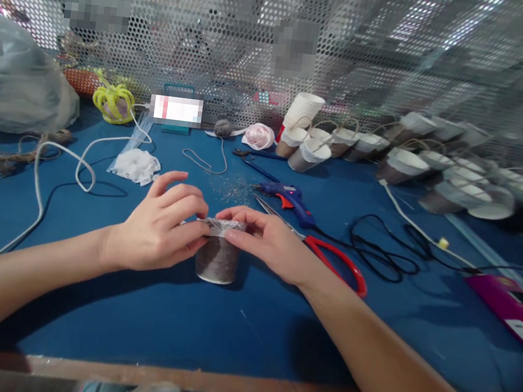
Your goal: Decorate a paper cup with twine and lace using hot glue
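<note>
A small paper cup [216, 262] wrapped in grey-brown material stands before me, with a pale band round its upper part. On its left side, the thumb and fingertips of my left hand [157, 229] close on the band and rim, the other fingers raised and bent. My right hand [270, 238] grips the right side of the rim, thumb on the front band and fingers over the back. Just beyond my right hand lies a blue glue gun [290, 198] with a red trigger. Scissors with red handles [336, 265] lie partly behind my right wrist.
Several wrapped cups with handles [401, 165] stand at the back right near stacked white cups [303, 112]. Pliers [259, 156], a ribbon roll [258, 136], white pieces [136, 166] and grey yarn [223, 128] lie behind. Cords run to a purple power strip [505, 308].
</note>
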Demonstrator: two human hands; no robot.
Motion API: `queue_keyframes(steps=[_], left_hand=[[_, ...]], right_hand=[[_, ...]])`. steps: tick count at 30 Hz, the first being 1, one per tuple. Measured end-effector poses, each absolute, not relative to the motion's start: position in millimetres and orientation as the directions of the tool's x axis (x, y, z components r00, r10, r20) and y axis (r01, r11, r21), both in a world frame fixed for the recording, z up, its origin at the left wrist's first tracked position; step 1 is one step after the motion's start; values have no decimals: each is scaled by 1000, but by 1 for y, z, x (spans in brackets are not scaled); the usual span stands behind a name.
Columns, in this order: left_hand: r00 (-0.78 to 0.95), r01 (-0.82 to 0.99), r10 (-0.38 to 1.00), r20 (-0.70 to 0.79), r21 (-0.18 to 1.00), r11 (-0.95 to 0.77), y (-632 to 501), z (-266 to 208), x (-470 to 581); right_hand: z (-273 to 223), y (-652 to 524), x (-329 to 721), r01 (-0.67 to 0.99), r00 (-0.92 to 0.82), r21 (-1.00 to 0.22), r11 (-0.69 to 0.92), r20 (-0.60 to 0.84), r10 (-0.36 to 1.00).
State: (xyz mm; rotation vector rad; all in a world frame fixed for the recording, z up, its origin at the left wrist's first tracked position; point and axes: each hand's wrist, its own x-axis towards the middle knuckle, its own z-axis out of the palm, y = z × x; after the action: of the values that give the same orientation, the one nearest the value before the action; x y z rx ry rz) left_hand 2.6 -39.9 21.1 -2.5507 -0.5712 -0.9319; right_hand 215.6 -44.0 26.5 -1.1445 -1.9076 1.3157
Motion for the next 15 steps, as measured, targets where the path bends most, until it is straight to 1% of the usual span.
queue_keyframes(steps=[2, 11, 15], left_hand=[[697, 497, 248, 672, -205, -843, -41, 21, 4], [690, 511, 283, 666, -171, -843, -43, 23, 5], [695, 515, 272, 665, -197, -834, -42, 24, 5]], right_hand=[[28, -45, 215, 336, -488, -929, 159, -27, 872], [26, -45, 217, 331, -507, -926, 179, -15, 862], [25, -44, 218, 327, -517, -924, 196, -2, 856]])
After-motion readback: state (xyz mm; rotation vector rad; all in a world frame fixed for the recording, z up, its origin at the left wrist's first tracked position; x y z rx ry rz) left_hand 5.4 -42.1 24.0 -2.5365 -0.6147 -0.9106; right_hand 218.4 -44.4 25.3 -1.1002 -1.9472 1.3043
